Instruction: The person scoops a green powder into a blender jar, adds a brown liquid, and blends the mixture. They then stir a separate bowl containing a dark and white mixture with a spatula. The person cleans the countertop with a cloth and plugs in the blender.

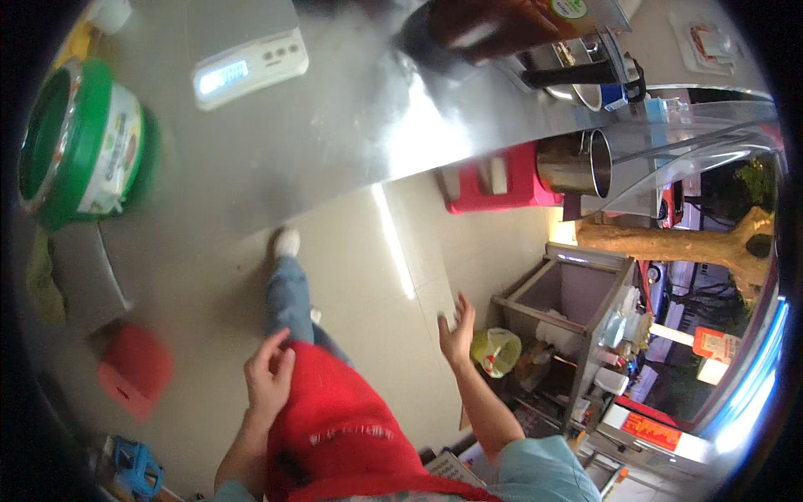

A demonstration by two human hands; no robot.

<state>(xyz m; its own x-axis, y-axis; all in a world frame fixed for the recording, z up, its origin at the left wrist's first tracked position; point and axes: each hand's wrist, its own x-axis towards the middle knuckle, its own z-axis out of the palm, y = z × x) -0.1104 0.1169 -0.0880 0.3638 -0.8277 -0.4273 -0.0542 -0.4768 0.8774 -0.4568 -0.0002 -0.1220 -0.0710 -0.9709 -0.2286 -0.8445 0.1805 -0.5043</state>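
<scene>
My left hand (268, 376) hangs beside my red apron (339, 420), fingers apart, with nothing in it. Out over the tiled floor, my right hand (458, 332) has its fingers spread and is empty; a yellow-green lined bin (497, 351) stands near its wrist. Ahead is a steel counter (263, 150) bearing a digital kitchen scale (251, 69) with a lit display. A green-rimmed tub with a printed label (110, 150) rests at the counter's left. A dark brown container (477, 31), partly blurred, is at the top.
A red plastic stool or crate (495, 179) and a tall steel pot (574, 164) are beyond the counter's right end. A metal-framed cabinet (564, 288) is at the right. On the left are a red plastic object (135, 370) and a blue item (138, 467).
</scene>
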